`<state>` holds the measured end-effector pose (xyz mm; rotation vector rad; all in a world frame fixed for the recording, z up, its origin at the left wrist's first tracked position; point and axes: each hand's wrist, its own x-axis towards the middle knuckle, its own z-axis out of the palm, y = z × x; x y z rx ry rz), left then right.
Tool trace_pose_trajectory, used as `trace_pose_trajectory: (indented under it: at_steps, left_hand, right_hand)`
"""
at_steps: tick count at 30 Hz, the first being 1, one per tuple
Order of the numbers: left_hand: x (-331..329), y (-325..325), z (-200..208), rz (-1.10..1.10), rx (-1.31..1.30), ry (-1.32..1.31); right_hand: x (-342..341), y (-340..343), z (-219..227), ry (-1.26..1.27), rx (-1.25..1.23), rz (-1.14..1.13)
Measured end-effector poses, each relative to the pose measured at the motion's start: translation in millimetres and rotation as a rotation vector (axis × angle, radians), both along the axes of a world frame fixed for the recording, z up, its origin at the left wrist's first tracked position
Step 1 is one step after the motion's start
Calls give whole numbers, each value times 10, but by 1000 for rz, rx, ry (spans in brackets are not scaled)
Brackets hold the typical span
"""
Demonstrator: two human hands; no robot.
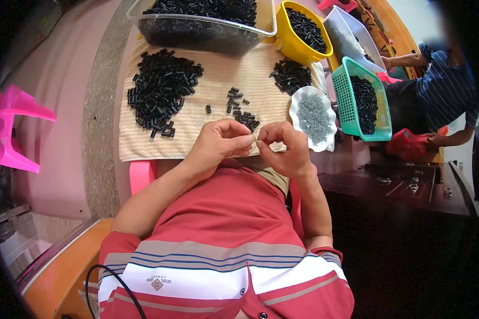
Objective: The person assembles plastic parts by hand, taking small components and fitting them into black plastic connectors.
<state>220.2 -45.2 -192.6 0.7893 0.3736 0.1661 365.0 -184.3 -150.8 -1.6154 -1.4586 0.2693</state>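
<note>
My left hand (pixel 218 146) and my right hand (pixel 288 149) meet fingertip to fingertip over the near edge of the towel. Both are closed in a pinch. Whatever sits between the fingertips is too small to make out. Just beyond them lies a small group of short black tube-like pieces (pixel 246 120), with more loose pieces (pixel 234 95) farther off. A large heap of the same pieces (pixel 162 93) spreads at the left. Close to my right hand stands a white wavy-rimmed dish (pixel 329 139) holding many small clear or silvery parts (pixel 315 118).
Along the back stand a clear plastic bin (pixel 202 40), a yellow tub (pixel 292 50) and a white bin (pixel 351 40), with black parts inside. A green basket (pixel 348 119) is at the right, near another person (pixel 436 90). A striped towel (pixel 138 146) covers the work surface; a pink stool (pixel 5 130) stands left.
</note>
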Motion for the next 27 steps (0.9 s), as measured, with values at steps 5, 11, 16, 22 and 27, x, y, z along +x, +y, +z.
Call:
trace_pose_trajectory:
  at_steps: [5, 11, 16, 22, 27]
  left_hand:
    - [-19, 21, -20, -29, -33, -23]
    - [-11, -5, -41, -24, -104, -77]
    - [-18, -1, -18, -17, -124, -83]
    - [-15, -1, 9, -11, -119, -66]
    - [7, 11, -50, 14, -145, -68]
  right_hand:
    - [-25, 4, -8, -38, 10, 44]
    - [-41, 30, -41, -123, 46, 29]
    - [-56, 20, -127, -48, 33, 18]
    - [-64, 1, -239, 230, -6, -16]
    - [-82, -4, -271, 355, 22, -77]
